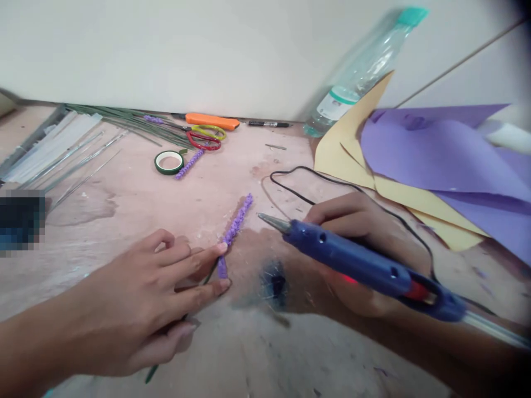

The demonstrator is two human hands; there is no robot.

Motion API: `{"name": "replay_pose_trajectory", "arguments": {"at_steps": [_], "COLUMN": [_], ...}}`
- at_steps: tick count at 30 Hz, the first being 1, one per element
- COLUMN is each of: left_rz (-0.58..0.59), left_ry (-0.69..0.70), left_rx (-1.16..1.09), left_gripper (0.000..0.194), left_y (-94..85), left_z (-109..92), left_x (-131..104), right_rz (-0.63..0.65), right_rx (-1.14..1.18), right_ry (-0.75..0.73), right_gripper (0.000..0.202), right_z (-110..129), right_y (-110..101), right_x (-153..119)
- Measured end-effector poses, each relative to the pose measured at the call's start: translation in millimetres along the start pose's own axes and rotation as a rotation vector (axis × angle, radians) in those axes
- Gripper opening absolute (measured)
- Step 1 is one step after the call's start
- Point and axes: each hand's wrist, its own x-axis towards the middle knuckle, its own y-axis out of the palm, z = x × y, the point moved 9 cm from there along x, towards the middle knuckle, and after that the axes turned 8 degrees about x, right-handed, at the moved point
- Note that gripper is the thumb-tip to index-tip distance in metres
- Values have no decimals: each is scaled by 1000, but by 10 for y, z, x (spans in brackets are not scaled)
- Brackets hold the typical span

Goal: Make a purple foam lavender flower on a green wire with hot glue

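Note:
My left hand (166, 287) presses a purple paper flower stem (238, 219) against the table, fingers closed around its lower part. The upper part is wrapped in small curled purple paper, and a loose purple strip end (222, 267) shows between the fingertips. Its green wire (152, 373) comes out below the hand. Gripped in my right hand (369, 232) is a blue glue gun (348, 257), its metal nozzle pointing left, a short gap from the flower. A clear glue stick (489, 327) sticks out of the back end.
Behind lie green tape (169, 162), scissors (204, 140), an orange cutter (212, 120), a pen (269, 124) and green wires (120, 119). Glue sticks (53, 146) sit left. A tilted bottle (352, 83) leans by purple paper (427, 149); a black cord (332, 179) loops near my right hand.

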Motion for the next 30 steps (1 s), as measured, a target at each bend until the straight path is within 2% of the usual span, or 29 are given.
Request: {"name": "replay_pose_trajectory", "arguments": {"at_steps": [1, 3, 5, 7, 11, 16, 18, 25, 30], "left_rz": [3, 11, 30, 45, 54, 69, 70, 96, 83], "left_ry": [-2, 7, 6, -6, -1, -74, -91, -37, -23], "left_rx": [11, 26, 22, -3, -18, -5, -2, -26, -58], "left_gripper": [48, 49, 52, 53, 52, 53, 54, 59, 55], "left_y": [0, -5, -7, -12, -14, 11, 12, 14, 16], "left_z": [-1, -16, -20, -11, -22, -4, -3, -3, 3], "left_x": [0, 2, 5, 9, 16, 20, 21, 33, 30], "right_rz": [-44, -44, 37, 118, 138, 182, 214, 243, 229], "right_rx": [72, 170, 218, 210, 134, 130, 104, 19, 19], "right_ry": [-34, -32, -24, -31, -21, -57, -99, -171, -179], "right_gripper": [10, 8, 10, 25, 47, 53, 49, 13, 6], "right_z": [5, -46, -76, -73, -114, -182, -175, -145, -140], "right_y": [21, 116, 237, 316, 305, 353, 394, 438, 442], "right_x": [2, -29, -85, -147, -216, -219, -208, -198, -204]}}
